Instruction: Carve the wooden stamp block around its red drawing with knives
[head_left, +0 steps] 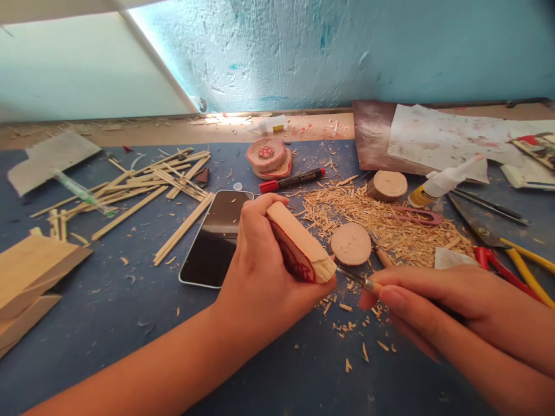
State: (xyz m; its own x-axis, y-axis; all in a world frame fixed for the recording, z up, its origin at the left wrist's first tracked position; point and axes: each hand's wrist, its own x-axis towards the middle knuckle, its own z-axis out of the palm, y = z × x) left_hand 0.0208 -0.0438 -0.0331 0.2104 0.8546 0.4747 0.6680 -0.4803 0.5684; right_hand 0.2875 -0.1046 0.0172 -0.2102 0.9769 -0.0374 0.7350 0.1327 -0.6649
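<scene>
My left hand (pixel 264 260) is closed around a pale wood block (pixel 301 240), held tilted above the blue tabletop. Red markings cover the block's side facing me, and its near right corner looks cut away. Between the thumb and fingers of my right hand (pixel 425 300) is a slim carving tool (pixel 358 278) with a metal shaft. Its tip is close to the block's right end; whether it touches I cannot tell. Just beyond the tool lies a round wood slice (pixel 351 244). Loose wood shavings (pixel 373 216) are spread behind it.
A phone (pixel 217 231) lies beside my left hand, with thin wood sticks (pixel 143 185) further left. Wood blocks (pixel 39 271) sit at the left edge. Behind are a red marker (pixel 292 181) and red-edged wood slices (pixel 266 156). A glue bottle (pixel 440 184) and yellow-handled snips (pixel 520 266) are at right.
</scene>
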